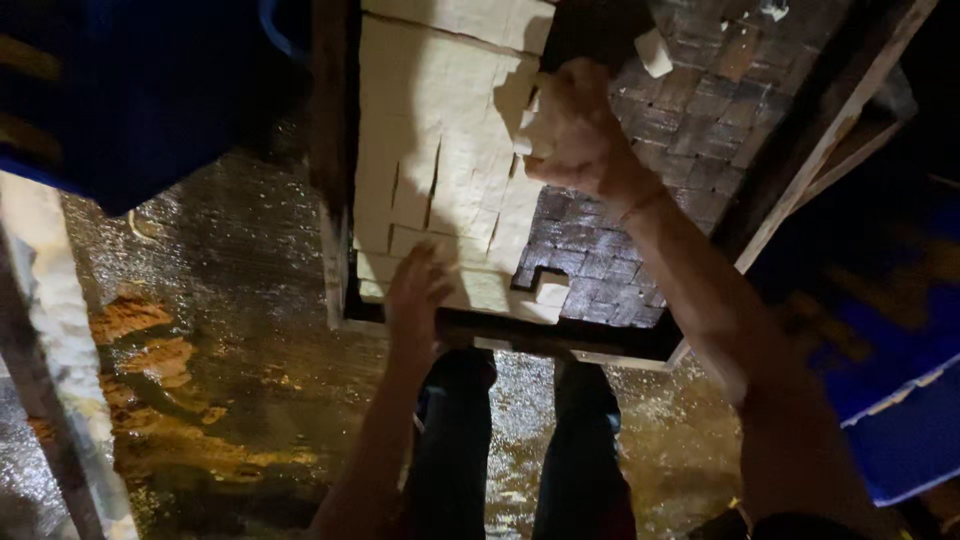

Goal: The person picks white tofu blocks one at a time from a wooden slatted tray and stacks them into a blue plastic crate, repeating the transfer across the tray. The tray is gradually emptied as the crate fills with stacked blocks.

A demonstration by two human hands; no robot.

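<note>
Reaching out over a wooden tray point(335, 170), both arms stretch forward from the bottom of the view. The left hand point(418, 290) lies low at the tray's near edge, fingers together and laid flat on the nearest pale blocks point(440, 150), palm down. The right hand point(572, 125) reaches further in, wrist bent, fingers curled around a block at the ragged right edge of the pale mass; how tightly it grips I cannot tell. The blocks are cut into squares and cover the left half of the tray, with cracks running between them near the left hand. The right half of the tray shows a bare dark grid point(690, 120) imprinted with small squares. One loose cube point(552, 290) sits on the grid near the front edge, between the two hands, and another chip point(654, 52) lies further back beyond the right hand. Under the tray the wet floor point(230, 300) glistens, and the person's dark trouser legs point(455, 450) stand beneath the near edge
</note>
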